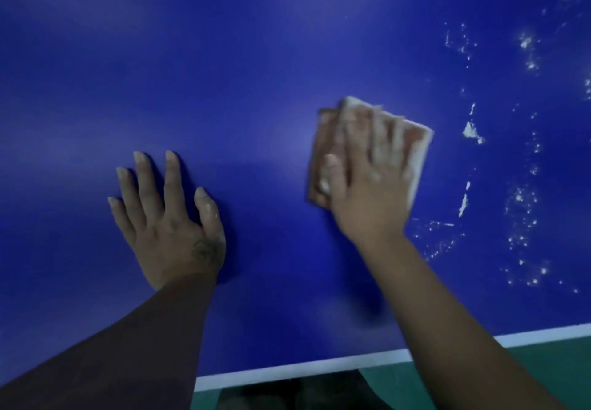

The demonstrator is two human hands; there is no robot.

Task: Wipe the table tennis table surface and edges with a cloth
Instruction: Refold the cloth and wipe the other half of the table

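Head view, looking down on the blue table tennis tabletop (256,57). The left hand (172,221) lies palm-down on the bare blue surface, fingers straight and spread apart, holding nothing. The right hand (367,192) rests flat on a folded cloth (327,141), its fingers extended side by side over the fabric and pressing it against the tabletop; this hand and the cloth are motion-blurred. The cloth is reddish-brown with pale, whitish smears, and it sits right of centre, well apart from the left hand. Just beyond the cloth's right side, white flecks and larger pale flakes (471,131) are scattered over the surface. A white edge line (287,369) borders the near side of the tabletop, with green floor (527,355) below it.
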